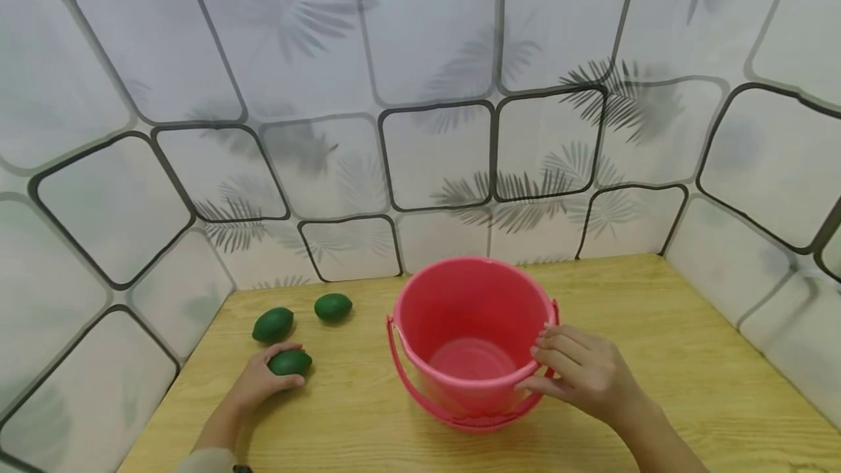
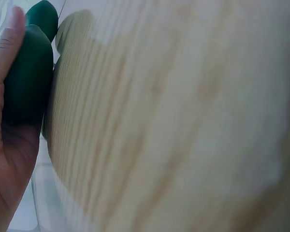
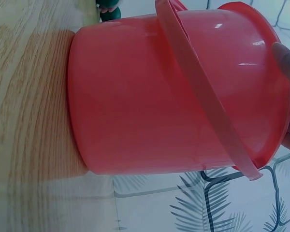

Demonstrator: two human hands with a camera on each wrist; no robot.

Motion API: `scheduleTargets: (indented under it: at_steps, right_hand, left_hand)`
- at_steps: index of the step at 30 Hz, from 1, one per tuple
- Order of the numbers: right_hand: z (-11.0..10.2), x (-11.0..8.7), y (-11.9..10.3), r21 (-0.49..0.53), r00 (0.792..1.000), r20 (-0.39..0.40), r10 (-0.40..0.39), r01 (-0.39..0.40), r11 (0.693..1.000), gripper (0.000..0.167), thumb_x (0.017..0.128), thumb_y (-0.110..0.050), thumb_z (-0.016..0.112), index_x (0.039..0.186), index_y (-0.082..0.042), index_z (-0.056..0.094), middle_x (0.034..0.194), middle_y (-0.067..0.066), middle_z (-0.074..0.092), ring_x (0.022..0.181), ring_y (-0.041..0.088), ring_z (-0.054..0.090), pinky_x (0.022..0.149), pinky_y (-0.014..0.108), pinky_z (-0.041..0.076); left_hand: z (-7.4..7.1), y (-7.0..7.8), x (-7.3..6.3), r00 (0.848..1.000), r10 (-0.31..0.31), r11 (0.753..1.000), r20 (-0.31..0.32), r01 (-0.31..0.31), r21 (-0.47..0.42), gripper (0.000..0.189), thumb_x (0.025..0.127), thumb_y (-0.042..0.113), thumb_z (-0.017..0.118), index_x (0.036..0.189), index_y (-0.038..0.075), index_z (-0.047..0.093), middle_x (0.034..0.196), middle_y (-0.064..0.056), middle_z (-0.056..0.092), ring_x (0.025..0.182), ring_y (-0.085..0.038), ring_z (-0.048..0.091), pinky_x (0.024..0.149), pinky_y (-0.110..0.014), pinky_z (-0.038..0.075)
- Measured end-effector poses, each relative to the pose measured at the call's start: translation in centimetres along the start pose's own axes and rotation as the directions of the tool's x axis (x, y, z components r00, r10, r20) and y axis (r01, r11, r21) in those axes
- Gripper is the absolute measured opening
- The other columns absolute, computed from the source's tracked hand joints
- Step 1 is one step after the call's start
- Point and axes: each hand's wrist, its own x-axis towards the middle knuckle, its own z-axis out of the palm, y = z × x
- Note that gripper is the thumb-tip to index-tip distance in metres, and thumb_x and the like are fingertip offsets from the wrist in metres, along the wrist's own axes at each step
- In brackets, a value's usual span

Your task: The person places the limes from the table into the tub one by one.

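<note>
On the left of the table, my left hand (image 1: 261, 378) curls its thumb and fingers round a dark green lime (image 1: 290, 362). The left wrist view shows that same lime (image 2: 28, 77) lying along the palm, close to the wood. A pink plastic bucket (image 1: 453, 390) stands upright at the centre, its inside bare to the bottom. My right hand (image 1: 587, 374) grips the bucket's right rim, fingers over the edge and thumb on the outer wall. The bucket's handle (image 1: 420, 401) hangs down on the near side, and the right wrist view has it slanting across the wall.
Two more green limes lie beyond my left hand, one lime (image 1: 273, 325) close to it and another lime (image 1: 333, 307) farther right. The wooden table (image 1: 657, 356) meets a patterned wall covering (image 1: 440, 159) at the back and both sides.
</note>
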Motion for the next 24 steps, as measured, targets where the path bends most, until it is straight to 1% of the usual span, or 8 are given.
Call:
scheduleTargets:
  at_steps: [4, 9, 14, 17, 21, 24]
  right_hand:
    - [-0.02, -0.11, 0.09, -0.003, 1.0, 0.005, -0.001, 0.001, 1.0, 0.048, 0.087, -0.043, 0.063, 0.06, -0.004, 0.067, 0.061, 0.007, 0.064, 0.054, 0.019, 0.061, 0.046, 0.032, 0.052]
    - [-0.02, -0.26, 0.06, -0.011, 1.0, 0.016, 0.001, -0.001, 1.0, 0.049, 0.088, -0.044, 0.062, 0.06, -0.005, 0.067, 0.061, 0.006, 0.065, 0.055, 0.019, 0.062, 0.046, 0.032, 0.052]
    - [-0.04, -0.31, -0.01, -0.015, 1.0, 0.015, 0.004, -0.004, 1.0, 0.049, 0.088, -0.044, 0.062, 0.06, -0.005, 0.067, 0.061, 0.007, 0.065, 0.054, 0.019, 0.062, 0.046, 0.032, 0.052]
    - [-0.07, -0.32, -0.02, -0.014, 1.0, 0.013, 0.005, -0.005, 1.0, 0.048, 0.087, -0.044, 0.063, 0.06, -0.004, 0.067, 0.061, 0.007, 0.065, 0.054, 0.019, 0.062, 0.046, 0.032, 0.052]
    - [-0.09, -0.33, -0.03, -0.011, 1.0, 0.019, 0.007, -0.007, 1.0, 0.047, 0.087, -0.043, 0.064, 0.061, -0.004, 0.067, 0.061, 0.007, 0.065, 0.054, 0.019, 0.062, 0.046, 0.032, 0.052]
    - [-0.07, -0.36, -0.05, -0.008, 1.0, 0.02, 0.005, -0.005, 1.0, 0.047, 0.087, -0.043, 0.063, 0.061, -0.004, 0.068, 0.061, 0.007, 0.065, 0.054, 0.019, 0.062, 0.046, 0.032, 0.052]
  left_hand:
    - [-0.22, -0.28, 0.03, 0.999, 0.002, 1.0, 0.039, -0.002, -0.003, 0.07, 0.069, 0.015, 0.084, 0.13, 0.002, 0.052, 0.126, -0.023, 0.055, 0.098, -0.023, 0.054, 0.08, -0.034, 0.044]
    - [-0.38, -0.1, -0.05, 0.997, -0.039, 0.999, 0.059, 0.04, -0.017, 0.07, 0.071, 0.017, 0.083, 0.131, 0.003, 0.052, 0.121, -0.023, 0.055, 0.097, -0.023, 0.055, 0.078, -0.033, 0.046]
    - [-0.5, 0.28, -0.12, 0.996, -0.06, 0.998, 0.062, 0.061, -0.015, 0.067, 0.073, 0.018, 0.081, 0.132, 0.003, 0.051, 0.119, -0.022, 0.056, 0.096, -0.023, 0.057, 0.077, -0.032, 0.047]
    - [-0.46, 0.47, -0.04, 0.996, -0.069, 0.998, 0.05, 0.069, -0.013, 0.065, 0.076, 0.02, 0.078, 0.132, 0.003, 0.051, 0.119, -0.023, 0.056, 0.096, -0.022, 0.057, 0.077, -0.031, 0.047]
    - [-0.31, 0.56, -0.07, 0.995, -0.094, 0.995, 0.035, 0.094, -0.012, 0.062, 0.079, 0.022, 0.076, 0.132, 0.003, 0.051, 0.12, -0.023, 0.055, 0.099, -0.024, 0.057, 0.078, -0.03, 0.047]
    - [-0.2, 0.57, -0.23, 0.993, -0.11, 0.994, 0.038, 0.111, -0.011, 0.062, 0.08, 0.024, 0.076, 0.133, 0.003, 0.051, 0.122, -0.023, 0.055, 0.102, -0.026, 0.057, 0.079, -0.03, 0.047]
